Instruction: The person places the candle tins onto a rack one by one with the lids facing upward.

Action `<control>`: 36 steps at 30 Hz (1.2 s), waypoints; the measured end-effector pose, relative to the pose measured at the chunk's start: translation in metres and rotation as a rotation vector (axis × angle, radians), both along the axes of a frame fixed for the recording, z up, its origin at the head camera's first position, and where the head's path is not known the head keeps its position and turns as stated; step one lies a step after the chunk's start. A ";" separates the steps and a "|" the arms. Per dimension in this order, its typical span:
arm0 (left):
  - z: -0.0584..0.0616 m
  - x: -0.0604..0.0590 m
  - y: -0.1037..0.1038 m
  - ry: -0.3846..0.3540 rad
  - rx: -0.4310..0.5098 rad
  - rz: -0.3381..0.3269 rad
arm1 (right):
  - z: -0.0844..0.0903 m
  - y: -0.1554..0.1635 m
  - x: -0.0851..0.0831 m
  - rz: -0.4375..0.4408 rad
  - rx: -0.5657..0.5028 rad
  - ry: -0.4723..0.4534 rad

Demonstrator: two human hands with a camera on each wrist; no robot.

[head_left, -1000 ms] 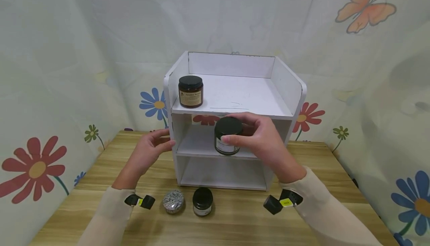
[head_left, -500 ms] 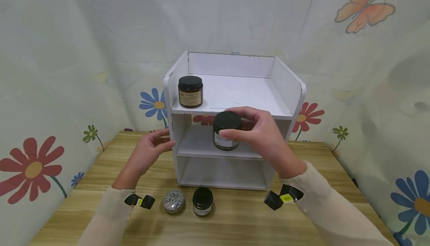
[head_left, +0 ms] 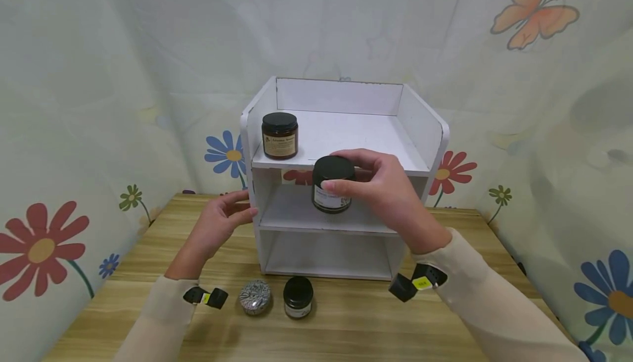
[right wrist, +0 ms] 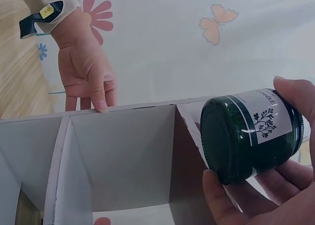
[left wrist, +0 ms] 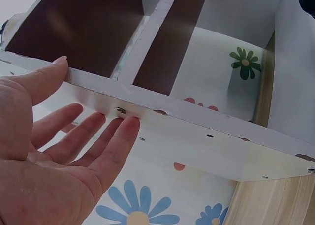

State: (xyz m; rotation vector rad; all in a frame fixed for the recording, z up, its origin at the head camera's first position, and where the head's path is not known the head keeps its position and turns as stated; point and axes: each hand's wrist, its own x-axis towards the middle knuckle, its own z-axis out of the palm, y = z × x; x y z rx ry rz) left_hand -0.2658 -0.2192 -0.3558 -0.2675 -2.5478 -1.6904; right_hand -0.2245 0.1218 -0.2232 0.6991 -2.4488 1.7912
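My right hand grips a dark green glass candle jar with a black lid and white label, thumb in front. In the head view the jar is held upright before the shelf unit's upper opening, its lid overlapping the top board's front edge. The label and jar base face the right wrist camera. My left hand touches the left side panel of the white shelf unit. Its thumb lies on the panel's front edge while the extended fingers rest against the outer face.
An amber jar with a black lid stands at the top board's front left. On the wooden table before the unit are a zebra-patterned round tin and a small black-lidded jar. Raised side panels border the top board.
My right hand has lifted the candle jar slightly, up towards the top board's front edge and a touch left. My left hand stays against the side panel.
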 end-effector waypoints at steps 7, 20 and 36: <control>-0.002 -0.001 -0.001 -0.005 -0.001 -0.002 | 0.005 -0.003 -0.002 0.009 -0.032 -0.022; -0.001 -0.001 -0.002 -0.021 -0.005 0.003 | 0.013 -0.004 -0.009 0.003 -0.068 -0.033; -0.002 -0.001 -0.001 -0.016 -0.008 0.007 | 0.021 -0.004 -0.016 -0.010 -0.069 -0.030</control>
